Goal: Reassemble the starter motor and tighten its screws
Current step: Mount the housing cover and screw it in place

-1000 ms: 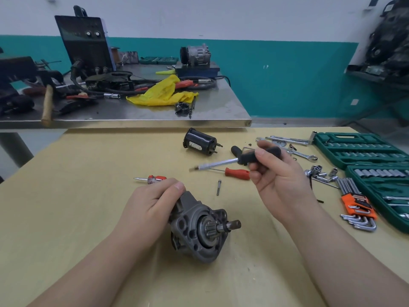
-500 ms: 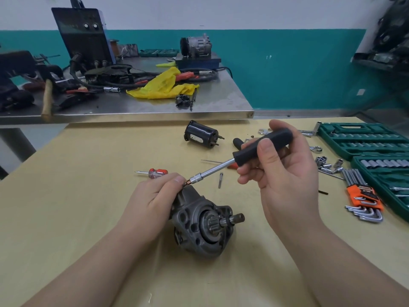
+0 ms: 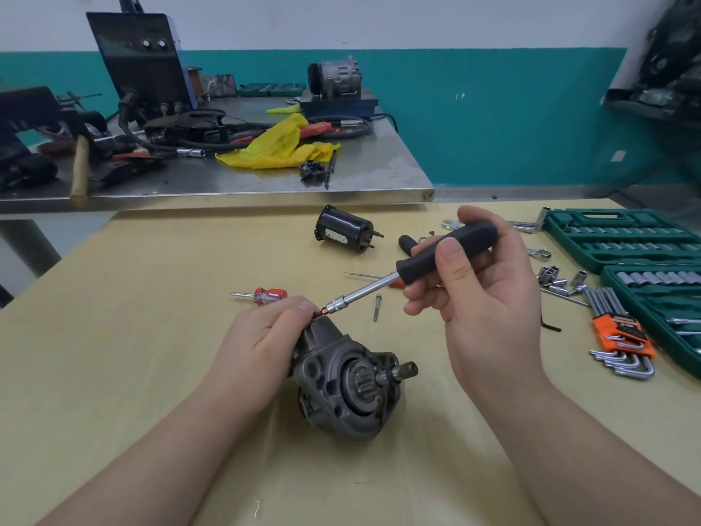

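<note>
The grey starter motor housing [image 3: 347, 381] lies on the yellow table [image 3: 151, 336], its pinion shaft pointing right. My left hand [image 3: 261, 343] grips its upper left end, fingertips at the top. My right hand [image 3: 481, 294] holds a black-handled screwdriver [image 3: 428, 260] slanting down to the left, its tip touching the housing top beside my left fingertips. A black cylindrical motor part [image 3: 343, 228] lies farther back. A loose long screw [image 3: 376, 307] rests on the table between the hands.
A small red-handled screwdriver [image 3: 261, 296] lies behind my left hand. Green socket cases [image 3: 622, 237], loose sockets [image 3: 561, 280] and an orange hex key set [image 3: 622, 336] are at the right. A cluttered steel bench [image 3: 227, 176] stands behind the table.
My right hand brought the screwdriver from above the table down and left until its tip met the housing top. My left hand stayed on the housing.
</note>
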